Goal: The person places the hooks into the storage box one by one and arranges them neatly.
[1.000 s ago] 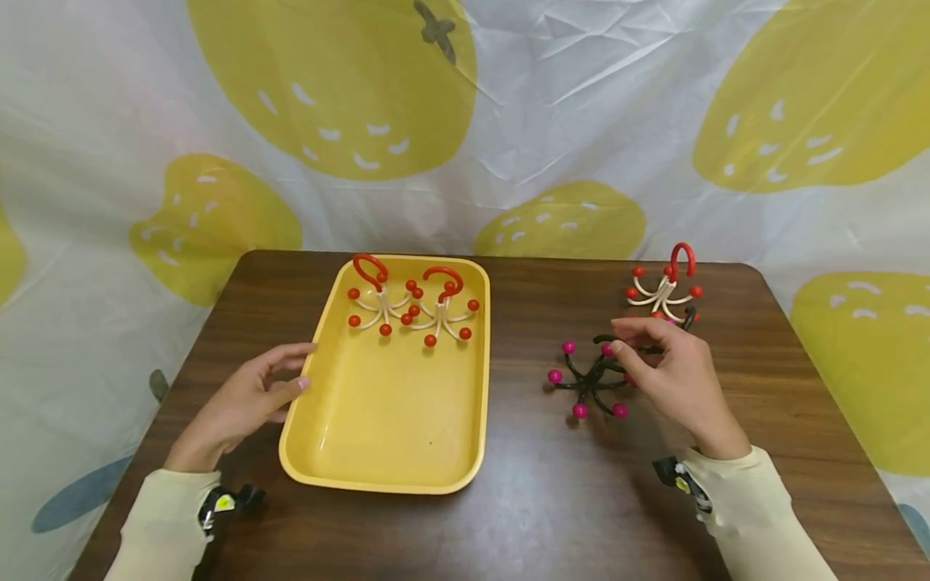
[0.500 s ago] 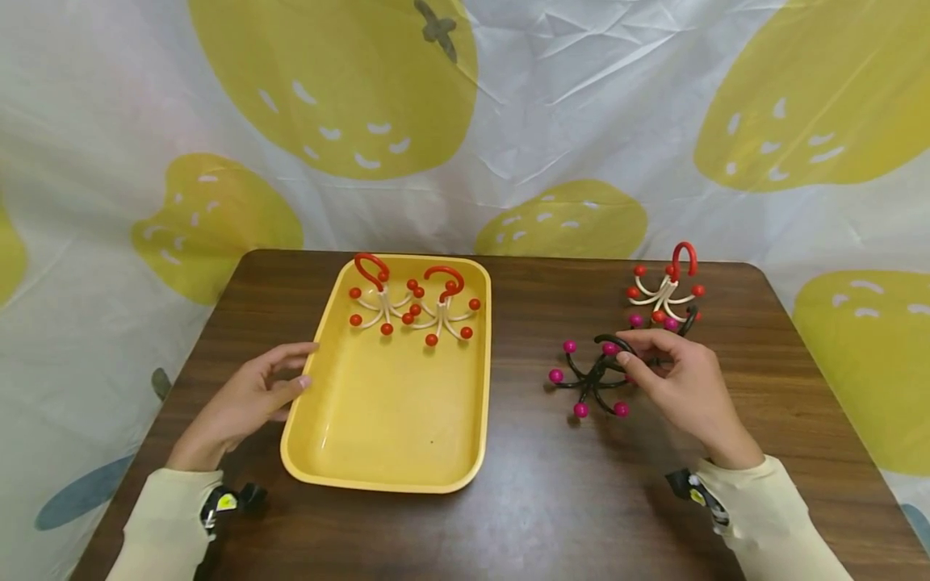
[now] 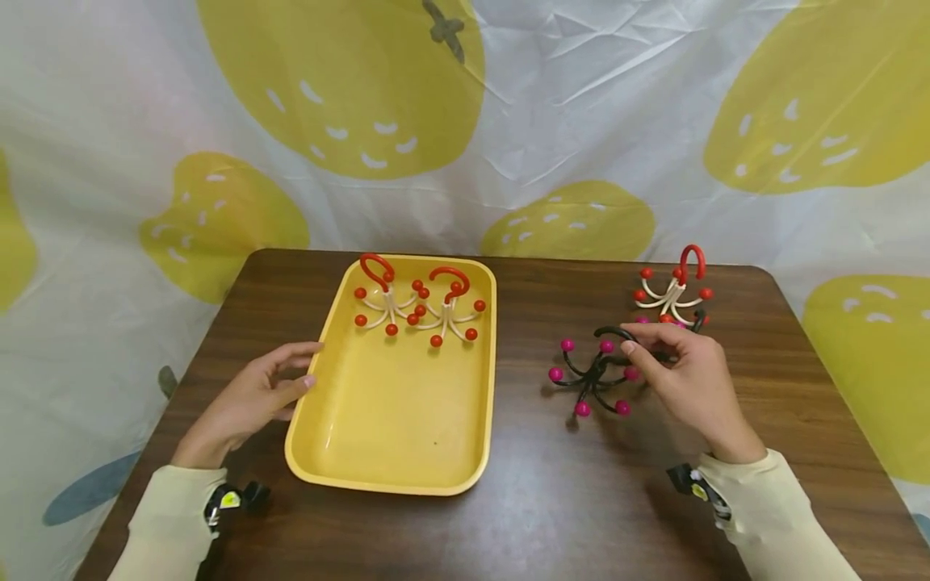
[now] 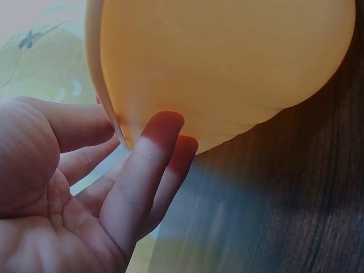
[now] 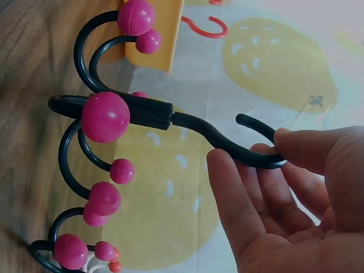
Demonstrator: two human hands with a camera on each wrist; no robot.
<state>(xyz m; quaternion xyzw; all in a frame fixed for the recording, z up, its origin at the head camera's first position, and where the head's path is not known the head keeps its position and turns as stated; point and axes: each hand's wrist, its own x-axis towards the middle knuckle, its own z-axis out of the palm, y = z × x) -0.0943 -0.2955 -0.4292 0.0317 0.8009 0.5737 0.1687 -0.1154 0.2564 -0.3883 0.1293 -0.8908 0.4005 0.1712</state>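
My right hand (image 3: pixel 690 371) pinches the curved hook end of a black multi-arm hanger hook (image 3: pixel 594 373) with pink ball tips; the right wrist view shows thumb and fingers round its bend. Partly hidden behind that hand is a second black hanger hook (image 5: pixel 54 245) with pink balls. At the left, my left hand (image 3: pixel 254 399) holds the long side of a yellow tray (image 3: pixel 392 420), thumb at the rim and fingers against the outer wall. Two white hanger hooks with red balls, one at the left (image 3: pixel 388 307) and one at the right (image 3: pixel 446 319), stand in the tray's far end.
A third white hanger hook (image 3: pixel 672 298) with red balls stands at the back right of the brown wooden table (image 3: pixel 567 500). Behind the table hangs a white cloth (image 3: pixel 407 210) with yellow fruit prints.
My right hand has shifted a little right and closed its fingertips on the black hanger hook's curved end. The left hand keeps its place at the tray; the head view has shifted slightly.
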